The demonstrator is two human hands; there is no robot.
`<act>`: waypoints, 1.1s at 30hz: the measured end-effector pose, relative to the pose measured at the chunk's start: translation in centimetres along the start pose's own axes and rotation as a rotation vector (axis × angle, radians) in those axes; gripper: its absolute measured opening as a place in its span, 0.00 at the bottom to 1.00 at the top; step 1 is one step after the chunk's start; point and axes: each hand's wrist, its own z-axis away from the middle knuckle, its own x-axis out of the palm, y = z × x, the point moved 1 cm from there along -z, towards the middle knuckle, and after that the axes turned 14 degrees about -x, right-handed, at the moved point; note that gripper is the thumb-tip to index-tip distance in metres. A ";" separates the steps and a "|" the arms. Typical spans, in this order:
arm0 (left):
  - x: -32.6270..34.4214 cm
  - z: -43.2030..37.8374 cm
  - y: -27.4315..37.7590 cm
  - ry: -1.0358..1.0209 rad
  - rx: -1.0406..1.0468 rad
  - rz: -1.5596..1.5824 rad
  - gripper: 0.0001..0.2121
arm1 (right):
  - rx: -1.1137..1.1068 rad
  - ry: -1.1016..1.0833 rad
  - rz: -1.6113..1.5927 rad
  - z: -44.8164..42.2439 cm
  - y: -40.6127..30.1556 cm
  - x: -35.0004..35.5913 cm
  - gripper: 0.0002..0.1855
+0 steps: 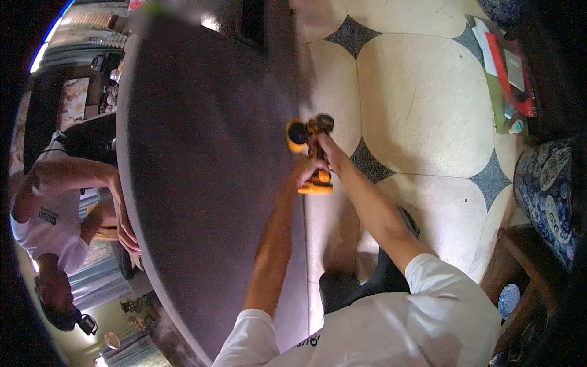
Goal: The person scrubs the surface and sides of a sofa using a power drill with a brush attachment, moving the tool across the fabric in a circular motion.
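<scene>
A yellow-and-black cordless power tool [324,124] is held out in front of me, over the line where a large dark, smooth surface [206,160] meets the patterned floor. My right hand [326,147] is closed around the upper part of its handle. Lower down, my left hand [308,169] grips the handle just above the yellow battery base [316,188]. A round black part with a yellow rim [297,133] faces the dark surface. The fingers partly hide the handle, and blur hides whether the trigger is pressed.
Beyond the dark surface's pale edge, a person [55,220] in a white T-shirt has a hand near that edge. At right are a red folder [504,73] with papers, a blue patterned stool or jar [548,192] and wooden furniture [527,261]. Light floor tiles [422,101] have dark diamond insets.
</scene>
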 end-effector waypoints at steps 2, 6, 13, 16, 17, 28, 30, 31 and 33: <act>1.5 0.4 -8.1 0.133 -0.184 -0.119 0.22 | 0.075 -0.017 -0.156 6.2 3.7 -0.6 0.10; 8.5 6.2 -15.9 0.240 -0.468 -0.348 0.31 | 0.404 0.076 -0.179 16.0 9.5 -5.3 0.07; 16.5 17.6 -24.4 0.252 -0.642 -0.416 0.33 | 0.824 -0.163 -0.317 29.4 15.8 -6.7 0.05; 17.6 17.9 -28.7 0.329 -0.642 -0.240 0.32 | 0.784 -0.213 -0.079 31.0 16.2 -5.5 0.04; 17.7 17.0 -28.1 0.337 -0.627 -0.204 0.32 | 0.748 -0.202 0.000 30.3 15.7 -5.6 0.04; 14.8 18.7 -20.1 0.609 -0.266 -0.085 0.23 | 0.420 -0.286 0.017 25.3 8.4 -0.9 0.08; 17.6 21.5 -25.4 0.569 -0.386 0.052 0.24 | 0.522 -0.349 0.065 30.3 11.6 -1.8 0.09; 19.5 23.4 -26.6 0.471 -0.458 0.084 0.26 | 0.500 -0.365 0.147 33.1 13.4 -3.2 0.09; 22.7 26.2 -28.7 0.724 -0.503 -0.231 0.31 | 0.696 -0.644 -0.030 35.7 17.4 -5.7 0.07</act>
